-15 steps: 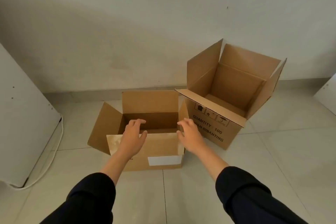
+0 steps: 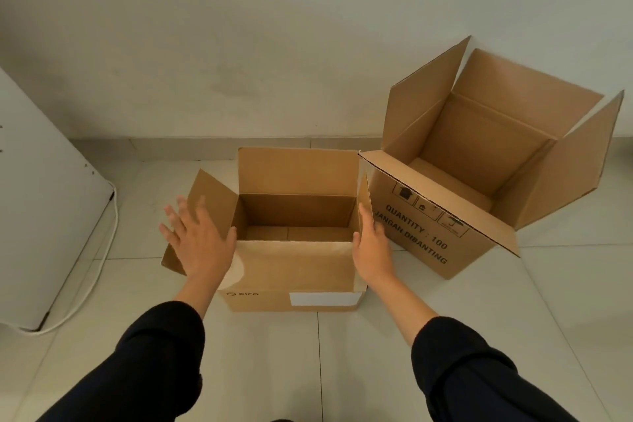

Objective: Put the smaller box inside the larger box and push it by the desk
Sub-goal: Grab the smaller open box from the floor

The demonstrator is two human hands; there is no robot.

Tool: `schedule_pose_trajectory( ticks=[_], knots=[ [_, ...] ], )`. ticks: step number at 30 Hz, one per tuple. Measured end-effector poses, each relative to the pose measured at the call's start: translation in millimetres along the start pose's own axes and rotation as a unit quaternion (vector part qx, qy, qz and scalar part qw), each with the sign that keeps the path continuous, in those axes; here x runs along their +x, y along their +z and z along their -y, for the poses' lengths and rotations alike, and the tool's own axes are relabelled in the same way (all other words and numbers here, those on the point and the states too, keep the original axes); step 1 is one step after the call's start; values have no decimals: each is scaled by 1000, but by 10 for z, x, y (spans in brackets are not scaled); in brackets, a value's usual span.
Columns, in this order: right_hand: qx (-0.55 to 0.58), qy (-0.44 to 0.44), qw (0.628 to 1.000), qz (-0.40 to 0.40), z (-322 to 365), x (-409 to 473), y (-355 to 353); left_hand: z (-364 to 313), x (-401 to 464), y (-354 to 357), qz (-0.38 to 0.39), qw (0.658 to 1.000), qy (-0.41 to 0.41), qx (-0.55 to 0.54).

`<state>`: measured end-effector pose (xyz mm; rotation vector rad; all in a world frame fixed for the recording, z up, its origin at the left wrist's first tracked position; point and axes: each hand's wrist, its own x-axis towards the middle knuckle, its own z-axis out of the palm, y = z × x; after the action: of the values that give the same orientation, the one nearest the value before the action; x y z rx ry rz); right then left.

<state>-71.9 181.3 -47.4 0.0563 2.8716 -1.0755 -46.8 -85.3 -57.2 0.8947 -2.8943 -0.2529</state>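
Cardboard flaps stand open on both boxes. The smaller box (image 2: 294, 250) sits on the floor near the person, the larger box (image 2: 479, 181) just beside it, far right. Left hand (image 2: 198, 236), fingers spread wide, and right hand (image 2: 371, 243), flat against the right wall, bracket its sides, apparently to lift it across.

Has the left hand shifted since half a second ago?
Yes. The left hand moved outward from the small brown cardboard box's front edge to its left flap, fingers spread.

Left hand (image 2: 197, 236) motion-blurred; right hand (image 2: 371, 250) fingertips hidden behind smaller box (image 2: 294, 271) flap; sleeves cut off.
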Motion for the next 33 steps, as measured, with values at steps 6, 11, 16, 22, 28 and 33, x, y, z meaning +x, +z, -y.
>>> schedule_pose_trajectory(
  ticks=[6,11,16,22,28,33],
  knots=[
    [22,116,993,-28,51,27,9,128,72,-59,49,988,-121,-81],
    [45,172,984,-11,178,-48,-9,81,52,-130,41,981,-115,-151],
    [61,164,985,-13,264,-269,30,247,-61,-228,42,978,-114,-170],
    [63,147,987,-10,628,-462,-128,498,-173,-596,15,976,-105,-192],
    [88,133,987,-21,1026,-577,-476,473,-186,-1383,-37,970,-55,-233],
    [102,115,988,-21,1310,-589,-921,365,-278,-2054,-82,961,-17,-265]
  ],
)
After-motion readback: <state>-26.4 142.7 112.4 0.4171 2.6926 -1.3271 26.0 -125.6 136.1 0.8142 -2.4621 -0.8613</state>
